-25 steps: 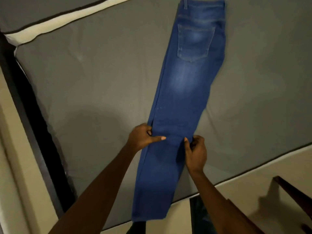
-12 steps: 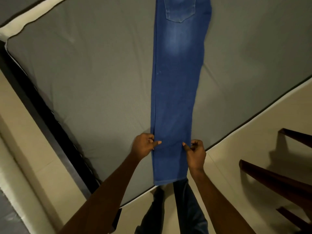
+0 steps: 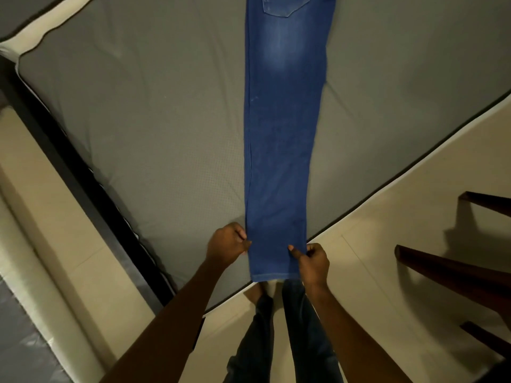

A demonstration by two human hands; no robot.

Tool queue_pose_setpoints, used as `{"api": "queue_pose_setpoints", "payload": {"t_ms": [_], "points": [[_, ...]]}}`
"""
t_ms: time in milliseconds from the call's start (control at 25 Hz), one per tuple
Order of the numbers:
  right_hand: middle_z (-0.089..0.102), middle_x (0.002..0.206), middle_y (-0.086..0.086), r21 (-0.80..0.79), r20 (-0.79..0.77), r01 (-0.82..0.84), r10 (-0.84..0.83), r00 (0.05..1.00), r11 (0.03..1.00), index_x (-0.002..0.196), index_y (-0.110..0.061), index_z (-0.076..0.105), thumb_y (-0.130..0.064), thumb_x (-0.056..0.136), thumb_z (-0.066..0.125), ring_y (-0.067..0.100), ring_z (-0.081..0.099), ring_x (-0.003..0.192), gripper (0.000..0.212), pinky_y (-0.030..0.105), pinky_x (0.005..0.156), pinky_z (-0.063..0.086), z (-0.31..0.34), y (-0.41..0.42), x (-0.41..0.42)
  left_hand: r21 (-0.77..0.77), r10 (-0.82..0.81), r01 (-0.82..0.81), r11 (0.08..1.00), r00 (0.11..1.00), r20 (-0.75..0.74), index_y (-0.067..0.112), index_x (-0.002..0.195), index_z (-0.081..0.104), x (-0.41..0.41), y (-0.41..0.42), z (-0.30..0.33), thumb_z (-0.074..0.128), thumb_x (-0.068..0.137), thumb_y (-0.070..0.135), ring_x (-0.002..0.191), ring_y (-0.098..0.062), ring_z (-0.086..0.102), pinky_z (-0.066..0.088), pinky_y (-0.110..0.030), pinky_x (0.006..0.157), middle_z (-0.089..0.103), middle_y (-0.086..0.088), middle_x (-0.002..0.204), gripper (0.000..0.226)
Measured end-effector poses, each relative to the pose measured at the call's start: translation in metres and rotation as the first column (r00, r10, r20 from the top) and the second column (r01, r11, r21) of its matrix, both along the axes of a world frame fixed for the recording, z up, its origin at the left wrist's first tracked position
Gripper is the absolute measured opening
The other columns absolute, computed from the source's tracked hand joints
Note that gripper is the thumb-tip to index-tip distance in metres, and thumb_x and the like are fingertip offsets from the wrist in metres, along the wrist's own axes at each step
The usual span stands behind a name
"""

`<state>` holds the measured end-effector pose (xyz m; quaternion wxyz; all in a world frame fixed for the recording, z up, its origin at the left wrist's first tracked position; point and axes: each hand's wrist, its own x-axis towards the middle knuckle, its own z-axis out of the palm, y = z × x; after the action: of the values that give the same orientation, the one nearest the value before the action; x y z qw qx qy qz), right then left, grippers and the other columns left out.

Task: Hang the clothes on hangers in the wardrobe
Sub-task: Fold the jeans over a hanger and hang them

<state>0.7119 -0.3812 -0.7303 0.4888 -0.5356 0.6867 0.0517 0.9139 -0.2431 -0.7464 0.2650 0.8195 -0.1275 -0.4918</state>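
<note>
my left hand (image 3: 228, 244) pinches the left edge of the blue jeans (image 3: 279, 150) near the hem, fingers curled in against the denim with the thumb on top. my right hand (image 3: 311, 258) pinches the right edge at about the same height, thumb lying across the cloth and the other fingers folded behind the edge. both hands sit at about 6 o'clock in my view, just above the hem.

the jeans lie flat on the grey mattress (image 3: 138, 120), folded lengthwise so the two legs are stacked into one long strip. that strip runs from the hem at 6 o'clock straight up to 12 o'clock, where a back pocket (image 3: 284, 5) shows and the waist is cut off by the top of the view. a paler faded patch sits below the pocket. the hem end reaches the mattress corner nearest me and hangs a little past its dark piped edge.

a dark bed frame (image 3: 83, 183) runs along the mattress side from 9 o'clock toward 7 o'clock. the floor is pale tile (image 3: 387, 258). dark wooden furniture legs (image 3: 453, 275) slant in at 3 to 4 o'clock, well apart from the jeans. below the hem i see my own legs in dark trousers (image 3: 309, 341) and a bare foot (image 3: 255, 293) on the tile.
</note>
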Motion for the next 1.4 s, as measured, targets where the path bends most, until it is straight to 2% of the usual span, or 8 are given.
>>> {"api": "queue_pose_setpoints", "payload": {"t_ms": [120,240,440,640,800,1120,1280,1400], "points": [[0.073,0.097,0.003,0.127,0.070,0.007,-0.016,0.997,0.992,0.104,-0.011,0.064,-0.047,0.066,0.092,0.025,0.071,0.088,0.059,0.048,0.084,0.060,-0.006,0.007,-0.019,0.032,0.129,-0.128,0.991,0.991,-0.034,0.014,0.077,0.062,-0.021,0.018,0.000,0.086,0.075,0.014,0.064,-0.024,0.073,0.062,-0.051,0.071,0.073,-0.004,0.067,0.025],[0.074,0.117,0.001,0.261,0.187,0.115,-0.168,0.968,0.958,0.126,-0.016,0.065,-0.055,0.048,0.098,0.027,0.073,0.102,0.093,0.048,0.083,0.063,-0.008,0.011,-0.034,0.010,0.006,-0.009,1.000,0.977,0.213,0.016,0.095,0.062,-0.039,0.027,0.010,0.082,0.076,0.010,0.070,-0.017,0.067,0.061,-0.046,0.072,0.069,-0.001,0.080,0.028],[0.068,0.124,0.013,0.396,0.250,0.050,-0.160,0.955,0.917,0.135,-0.003,0.059,0.001,0.082,0.081,0.040,0.067,0.112,0.057,0.029,0.068,0.062,0.001,-0.003,-0.046,0.064,-0.439,0.504,0.861,0.674,0.594,0.022,0.161,0.025,-0.054,0.022,0.022,0.077,0.082,0.013,0.145,-0.039,0.036,0.045,-0.048,0.106,0.026,-0.022,0.162,0.095],[0.064,0.128,0.025,0.579,0.100,-0.037,-0.026,0.995,0.814,0.128,0.006,0.058,0.015,0.086,0.066,0.030,0.067,0.105,0.044,0.030,0.072,0.062,0.003,-0.022,-0.052,0.182,-0.732,0.824,0.536,0.347,0.586,0.015,0.164,0.010,-0.053,0.016,0.000,0.070,0.085,0.051,0.157,-0.036,0.001,0.015,-0.057,0.125,-0.004,-0.017,0.170,0.105],[0.069,0.122,0.021,0.632,0.110,-0.060,-0.012,0.994,0.772,0.114,0.000,0.066,0.010,0.079,0.078,0.034,0.069,0.112,0.038,0.048,0.099,0.057,0.020,-0.022,-0.045,0.201,-0.746,0.863,0.463,0.257,0.614,0.015,0.161,0.021,-0.057,0.023,-0.001,0.062,0.088,0.060,0.154,-0.035,0.024,0.020,-0.058,0.123,0.022,-0.020,0.166,0.096],[0.070,0.117,0.019,0.639,0.475,-0.166,-0.216,0.853,0.751,0.112,0.003,0.065,-0.013,0.055,0.087,0.036,0.066,0.114,0.064,0.059,0.101,0.053,0.042,-0.028,-0.044,0.002,-0.573,0.745,0.667,0.511,0.641,0.018,0.160,0.022,-0.053,0.008,0.024,0.075,0.082,0.056,0.152,-0.036,0.027,0.024,-0.052,0.122,0.028,-0.019,0.164,0.102],[0.077,0.097,0.000,0.509,0.553,-0.367,0.031,0.833,0.778,0.105,-0.004,0.068,-0.043,0.058,0.097,0.016,0.073,0.094,0.067,0.030,0.082,0.060,0.048,-0.060,-0.029,-0.166,-0.449,0.677,0.717,0.631,0.633,0.014,0.140,0.055,-0.044,-0.007,0.033,0.080,0.082,0.031,0.132,-0.032,0.056,0.041,-0.056,0.114,0.061,-0.013,0.139,0.065],[0.072,0.111,0.012,0.289,0.449,-0.317,0.164,0.878,0.903,0.118,0.000,0.065,0.000,0.086,0.074,0.028,0.070,0.103,0.034,0.040,0.088,0.060,0.045,-0.084,-0.020,-0.248,-0.323,0.508,0.825,0.784,0.530,0.009,0.125,0.067,-0.028,-0.023,0.054,0.055,0.091,0.029,0.108,-0.034,0.067,0.055,-0.050,0.098,0.072,-0.013,0.116,0.041]]}}
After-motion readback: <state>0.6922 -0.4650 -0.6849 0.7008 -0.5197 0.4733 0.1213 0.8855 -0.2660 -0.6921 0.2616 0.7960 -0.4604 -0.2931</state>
